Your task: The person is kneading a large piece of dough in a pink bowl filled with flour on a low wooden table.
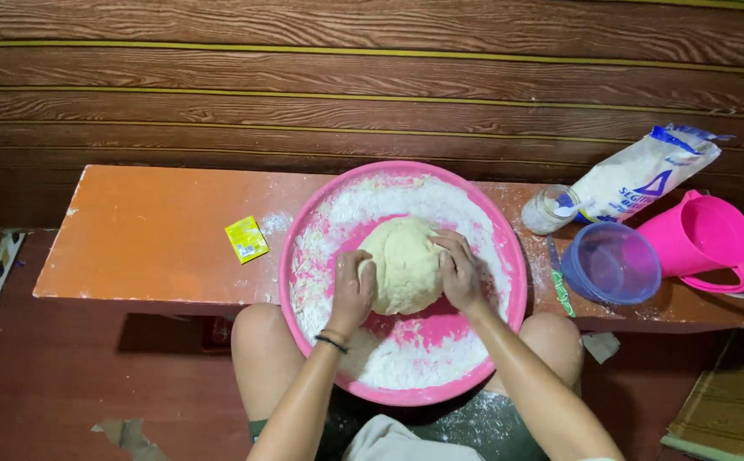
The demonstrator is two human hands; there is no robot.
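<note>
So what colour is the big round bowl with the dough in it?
Bright pink plastic bowl, dusted with white flour; head view.
</note>
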